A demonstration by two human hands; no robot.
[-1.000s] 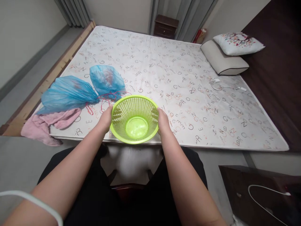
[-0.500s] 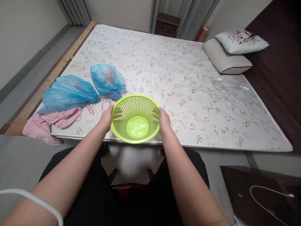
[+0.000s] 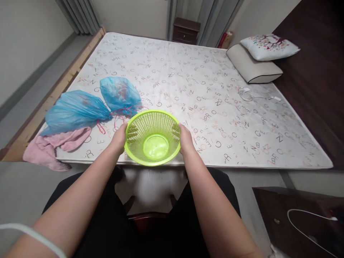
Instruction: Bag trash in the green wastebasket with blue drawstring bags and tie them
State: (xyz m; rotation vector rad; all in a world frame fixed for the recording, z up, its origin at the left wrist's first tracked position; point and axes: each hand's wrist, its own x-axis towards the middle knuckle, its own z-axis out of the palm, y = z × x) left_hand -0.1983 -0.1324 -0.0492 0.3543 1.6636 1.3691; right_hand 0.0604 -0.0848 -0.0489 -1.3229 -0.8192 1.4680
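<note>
A lime-green plastic basket with mesh sides is held between my two hands at the near edge of the mattress. Its open top tilts toward me and nothing lies inside. My left hand grips the left rim, and my right hand grips the right rim; the fingers are mostly hidden behind the basket. Just beyond and to the left lie two tied blue plastic bags, one nearer and one farther, with red string around their necks. Their contents show only as a faint reddish shape.
A pink cloth hangs over the mattress's near left corner. At the far right a patterned pillow rests on a beige one, with a white cable nearby. A dark table stands at lower right. A nightstand is behind.
The view has shifted slightly, so the bags and pillows appear a little farther left. Both hands keep their grip on the basket, which stays almost in the same place.
</note>
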